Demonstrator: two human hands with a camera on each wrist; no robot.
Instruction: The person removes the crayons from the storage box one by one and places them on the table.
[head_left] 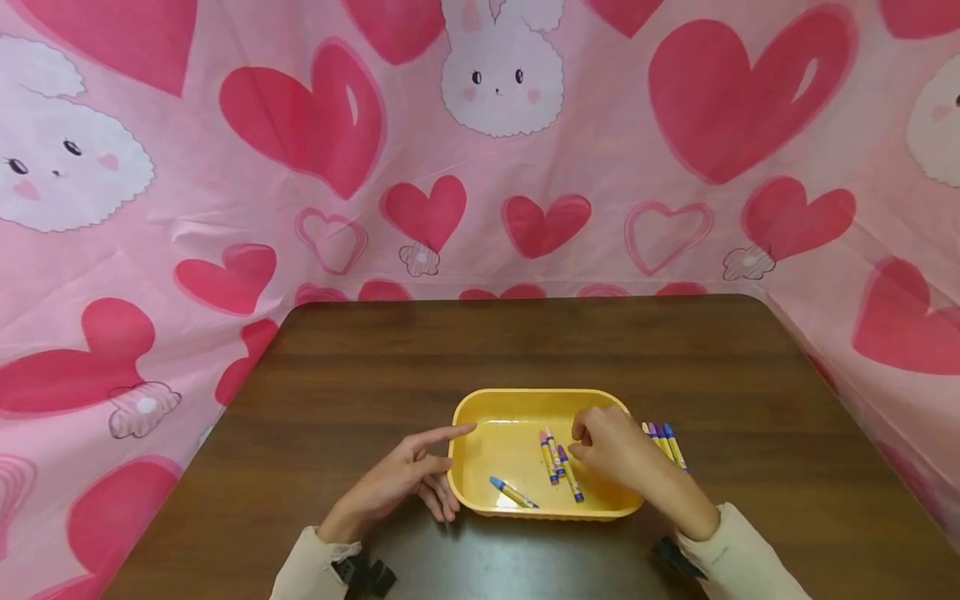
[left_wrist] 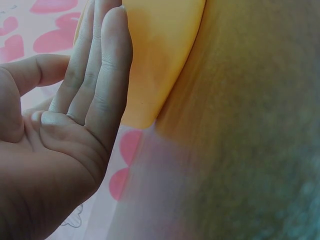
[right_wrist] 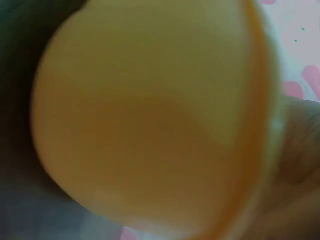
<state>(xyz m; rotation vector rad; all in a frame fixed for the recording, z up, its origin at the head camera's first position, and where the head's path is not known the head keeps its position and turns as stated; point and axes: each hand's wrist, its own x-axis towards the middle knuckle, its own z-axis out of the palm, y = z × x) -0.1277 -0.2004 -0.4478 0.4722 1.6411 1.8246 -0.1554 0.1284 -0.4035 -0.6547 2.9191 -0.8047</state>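
Leftmost, the left hand [head_left: 408,473] is resting, fingers apart, at the yellow tray [head_left: 497,454], crayons [head_left: 571,475] are lying inside, and the right hand [head_left: 611,442], whose grip I cannot tell, is hanging above, its forearm [head_left: 681,504] possibly risking a bump sending the outer crayons [head_left: 677,447] rolling.

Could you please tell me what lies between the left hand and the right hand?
In the head view, crayons lie in the yellow tray, most of them nearer the right hand.
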